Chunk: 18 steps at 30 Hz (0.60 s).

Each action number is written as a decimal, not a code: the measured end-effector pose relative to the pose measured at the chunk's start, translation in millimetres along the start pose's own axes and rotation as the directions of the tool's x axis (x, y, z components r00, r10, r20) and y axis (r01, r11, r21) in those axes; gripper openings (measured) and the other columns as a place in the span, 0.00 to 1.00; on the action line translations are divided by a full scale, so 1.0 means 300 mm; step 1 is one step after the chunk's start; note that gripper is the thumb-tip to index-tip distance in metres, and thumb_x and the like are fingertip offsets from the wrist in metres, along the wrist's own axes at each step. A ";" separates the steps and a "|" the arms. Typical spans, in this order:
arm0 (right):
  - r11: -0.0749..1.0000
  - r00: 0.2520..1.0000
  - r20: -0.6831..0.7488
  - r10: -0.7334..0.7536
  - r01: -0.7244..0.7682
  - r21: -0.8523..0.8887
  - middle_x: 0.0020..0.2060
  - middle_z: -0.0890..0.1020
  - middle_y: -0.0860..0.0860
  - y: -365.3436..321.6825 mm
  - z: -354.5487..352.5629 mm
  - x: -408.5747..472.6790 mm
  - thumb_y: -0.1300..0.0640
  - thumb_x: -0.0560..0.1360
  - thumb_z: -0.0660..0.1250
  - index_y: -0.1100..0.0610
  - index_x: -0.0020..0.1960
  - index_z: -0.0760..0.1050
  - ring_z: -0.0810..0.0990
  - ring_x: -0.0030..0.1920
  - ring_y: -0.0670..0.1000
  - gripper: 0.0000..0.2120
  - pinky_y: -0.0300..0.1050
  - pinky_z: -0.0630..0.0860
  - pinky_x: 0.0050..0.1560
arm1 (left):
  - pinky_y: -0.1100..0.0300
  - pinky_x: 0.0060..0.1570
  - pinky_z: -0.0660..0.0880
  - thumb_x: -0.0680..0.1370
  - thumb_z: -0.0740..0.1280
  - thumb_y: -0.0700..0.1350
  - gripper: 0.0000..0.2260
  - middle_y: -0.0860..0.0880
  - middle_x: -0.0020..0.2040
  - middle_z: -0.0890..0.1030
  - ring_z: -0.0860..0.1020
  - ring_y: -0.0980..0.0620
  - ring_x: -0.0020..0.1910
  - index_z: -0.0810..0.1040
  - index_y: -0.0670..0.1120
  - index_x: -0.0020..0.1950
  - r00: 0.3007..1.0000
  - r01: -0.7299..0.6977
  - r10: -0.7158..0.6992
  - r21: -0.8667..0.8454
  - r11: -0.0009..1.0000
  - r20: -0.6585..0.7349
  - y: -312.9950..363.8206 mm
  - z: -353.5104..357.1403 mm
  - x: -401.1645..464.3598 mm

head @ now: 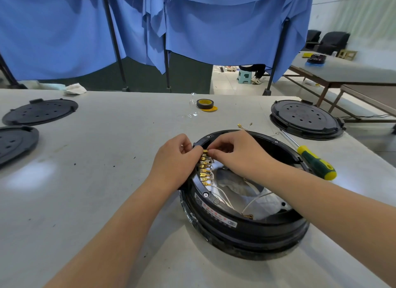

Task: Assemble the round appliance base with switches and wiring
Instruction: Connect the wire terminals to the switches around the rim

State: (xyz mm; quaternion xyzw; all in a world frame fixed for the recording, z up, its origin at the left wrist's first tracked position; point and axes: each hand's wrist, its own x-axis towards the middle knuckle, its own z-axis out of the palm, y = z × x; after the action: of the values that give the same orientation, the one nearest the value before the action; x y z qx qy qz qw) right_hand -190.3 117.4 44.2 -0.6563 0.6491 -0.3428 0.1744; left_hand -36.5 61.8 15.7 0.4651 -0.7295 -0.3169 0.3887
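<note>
Forearms, both, reach in from 6 o'clock. Table (107, 180): grey. Round base (246, 229): black, open side up, centre-right on table, white wires (255, 202) inside. Lids x3, black: 9, 10, 2 o'clock. Screwdriver (317, 163): 3 o'clock, leaning on base rim. Left hand (174, 157) & right hand (237, 152): fingers curled, pinching top brass terminal (205, 151) of terminal row at rim, 10 o'clock. Tape roll (205, 104): 12 o'clock.

Both hands: left (174, 157), right (237, 153), fingertips meeting, apparently pinching.
</note>
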 end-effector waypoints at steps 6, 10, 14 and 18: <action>1.000 1.000 0.001 -0.006 0.007 -0.011 0.38 0.82 0.43 -0.002 0.005 0.005 0.57 0.74 0.69 0.52 0.47 0.83 0.79 0.41 0.41 0.05 0.35 0.75 0.44 | 0.55 0.34 0.67 0.74 0.67 0.47 0.12 0.43 0.33 0.76 0.71 0.51 0.32 0.69 0.45 0.35 1.000 -0.011 0.011 0.004 1.000 0.023 0.002 -0.004 0.004; 1.000 1.000 -0.005 -0.002 0.002 0.009 0.36 0.81 0.42 0.001 0.004 0.009 0.57 0.74 0.70 0.52 0.46 0.83 0.79 0.39 0.42 0.04 0.38 0.76 0.41 | 0.54 0.34 0.67 0.75 0.67 0.47 0.12 0.40 0.35 0.78 0.70 0.50 0.32 0.69 0.44 0.36 1.000 -0.018 0.018 0.007 1.000 0.023 0.002 -0.003 0.008; 1.000 1.000 0.002 0.004 -0.004 0.024 0.36 0.82 0.42 0.005 0.001 0.007 0.57 0.74 0.70 0.52 0.46 0.83 0.80 0.40 0.43 0.04 0.40 0.78 0.43 | 0.55 0.34 0.67 0.75 0.67 0.47 0.12 0.41 0.35 0.78 0.70 0.51 0.32 0.69 0.45 0.35 0.999 -0.022 0.022 0.003 1.000 0.025 0.001 -0.003 0.008; 1.000 1.000 0.002 0.007 -0.007 0.017 0.37 0.82 0.42 0.002 0.004 0.008 0.56 0.74 0.70 0.51 0.47 0.83 0.80 0.40 0.41 0.04 0.36 0.76 0.42 | 0.54 0.34 0.68 0.75 0.67 0.47 0.11 0.41 0.34 0.77 0.70 0.50 0.32 0.69 0.44 0.36 1.000 -0.018 0.018 -0.004 1.000 0.024 0.003 -0.002 0.008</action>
State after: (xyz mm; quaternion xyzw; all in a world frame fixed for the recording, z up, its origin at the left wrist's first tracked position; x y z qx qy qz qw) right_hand -190.1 114.7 43.5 -0.6527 0.6485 -0.3470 0.1815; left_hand -37.0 59.9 17.2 0.4541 -0.7374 -0.3205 0.3838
